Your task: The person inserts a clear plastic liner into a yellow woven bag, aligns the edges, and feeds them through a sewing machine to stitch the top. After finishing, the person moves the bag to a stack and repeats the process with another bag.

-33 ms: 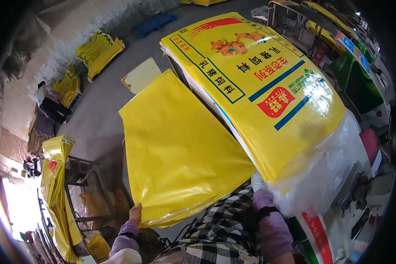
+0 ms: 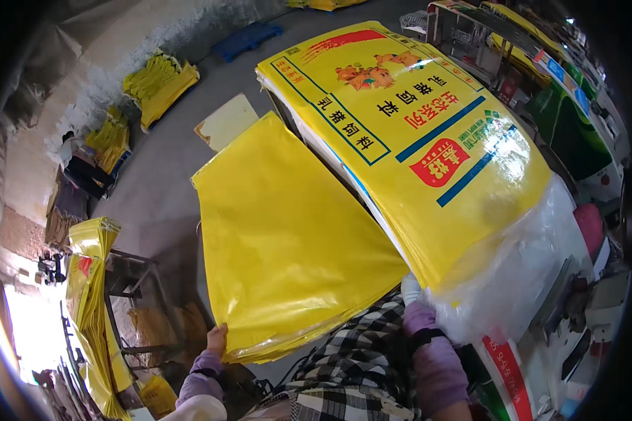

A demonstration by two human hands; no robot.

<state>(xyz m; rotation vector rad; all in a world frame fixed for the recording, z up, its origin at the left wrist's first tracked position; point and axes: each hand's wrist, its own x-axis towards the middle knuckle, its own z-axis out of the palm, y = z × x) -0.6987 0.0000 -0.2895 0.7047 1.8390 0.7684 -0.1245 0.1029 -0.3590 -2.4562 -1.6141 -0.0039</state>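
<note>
A stack of plain yellow woven sacks (image 2: 295, 231) spreads out in front of me, its near edge showing several layers. At its near left corner my left hand (image 2: 218, 340) is closed on the edge, with the thumb on top. My right hand (image 2: 411, 289), in a white glove, is closed at the near right corner, its fingers partly hidden by the sacks. Directly to the right lies a tall pile of printed yellow sacks (image 2: 463, 231) with red, blue and black markings. The plain stack's right edge runs along this pile's side.
Clear plastic film (image 2: 505, 288) drapes over the printed pile's near end. A metal rack (image 2: 130, 288) with yellow sacks hanging stands left. More sack bundles (image 2: 165, 91) lie by the wall, near a blue pallet (image 2: 247, 40). Another person (image 2: 84, 165) bends at far left.
</note>
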